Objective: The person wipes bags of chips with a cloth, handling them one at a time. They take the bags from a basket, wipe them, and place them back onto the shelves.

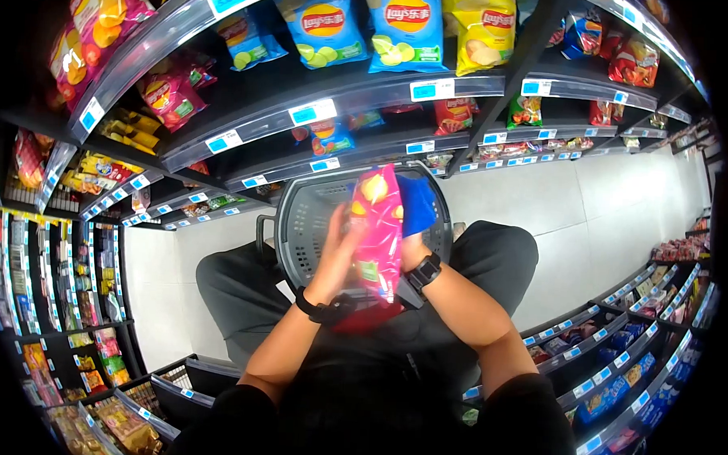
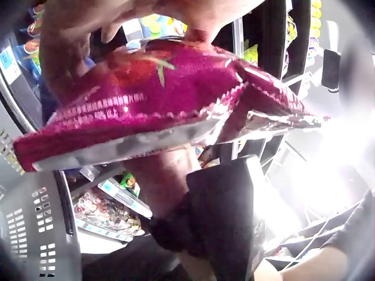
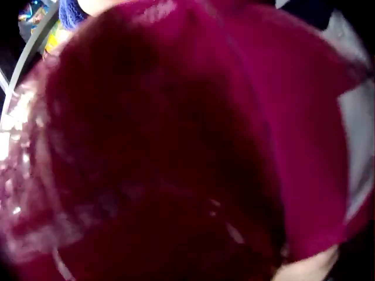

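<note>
Over the basket, my left hand (image 1: pixel 343 247) grips the left side of a pink Lay's-style chip bag (image 1: pixel 377 236), held upright in the head view. The left wrist view shows fingers and thumb (image 2: pixel 202 35) spread across the magenta bag (image 2: pixel 170 88), its sealed silvery edge facing the camera. My right hand (image 1: pixel 413 252) is at the bag's right side, partly behind it, holding a bunched blue cloth (image 1: pixel 418 204). Up close, the bag (image 3: pixel 146 146) fills most of the right wrist view, with a bit of blue cloth (image 3: pixel 71 14) at the top left. Most right fingers are hidden.
A grey shopping basket (image 1: pixel 296 217) with perforated walls stands between the knees. Black shelves (image 1: pixel 263 124) of chip bags curve in front, including blue Lay's bags (image 1: pixel 407 32). More shelving (image 1: pixel 632 357) stands behind right, and pale floor tiles (image 1: pixel 573 203) lie between.
</note>
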A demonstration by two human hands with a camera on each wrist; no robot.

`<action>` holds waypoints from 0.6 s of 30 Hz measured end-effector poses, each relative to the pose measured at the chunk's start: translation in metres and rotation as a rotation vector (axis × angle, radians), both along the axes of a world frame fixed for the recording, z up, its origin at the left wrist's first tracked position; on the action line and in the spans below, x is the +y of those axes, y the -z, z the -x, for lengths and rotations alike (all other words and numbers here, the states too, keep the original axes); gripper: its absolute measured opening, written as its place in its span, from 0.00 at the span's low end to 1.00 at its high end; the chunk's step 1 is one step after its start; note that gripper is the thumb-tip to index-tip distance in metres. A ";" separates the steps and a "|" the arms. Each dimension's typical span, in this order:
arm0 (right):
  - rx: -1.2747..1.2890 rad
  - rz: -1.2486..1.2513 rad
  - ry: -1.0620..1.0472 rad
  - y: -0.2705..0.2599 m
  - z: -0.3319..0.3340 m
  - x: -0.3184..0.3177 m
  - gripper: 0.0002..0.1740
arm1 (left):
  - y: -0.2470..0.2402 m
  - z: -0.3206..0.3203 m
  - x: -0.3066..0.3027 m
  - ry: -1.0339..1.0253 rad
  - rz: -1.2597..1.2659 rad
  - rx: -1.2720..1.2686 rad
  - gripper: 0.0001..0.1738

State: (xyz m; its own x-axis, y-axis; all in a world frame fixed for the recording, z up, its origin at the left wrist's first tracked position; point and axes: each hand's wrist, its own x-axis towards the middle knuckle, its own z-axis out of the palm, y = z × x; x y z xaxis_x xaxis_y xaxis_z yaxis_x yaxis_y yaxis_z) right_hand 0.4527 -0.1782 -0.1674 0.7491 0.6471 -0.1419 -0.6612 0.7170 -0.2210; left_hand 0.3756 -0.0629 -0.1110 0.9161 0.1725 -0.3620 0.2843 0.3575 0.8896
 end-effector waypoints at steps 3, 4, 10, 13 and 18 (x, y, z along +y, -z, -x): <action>-0.030 0.031 0.017 -0.002 -0.008 -0.005 0.28 | 0.009 0.006 0.005 0.050 0.254 0.046 0.33; -0.052 0.074 0.034 -0.003 -0.011 -0.007 0.27 | 0.010 0.007 0.005 0.069 0.372 0.056 0.34; -0.691 0.799 0.328 -0.014 -0.033 0.003 0.23 | 0.041 0.022 0.026 -0.001 0.810 0.202 0.29; -1.341 1.362 0.364 -0.027 -0.044 0.004 0.19 | 0.034 0.025 0.035 -0.055 0.728 0.089 0.28; -3.028 3.210 0.418 -0.024 -0.044 -0.006 0.31 | -0.002 0.009 0.083 -0.174 0.403 -0.124 0.29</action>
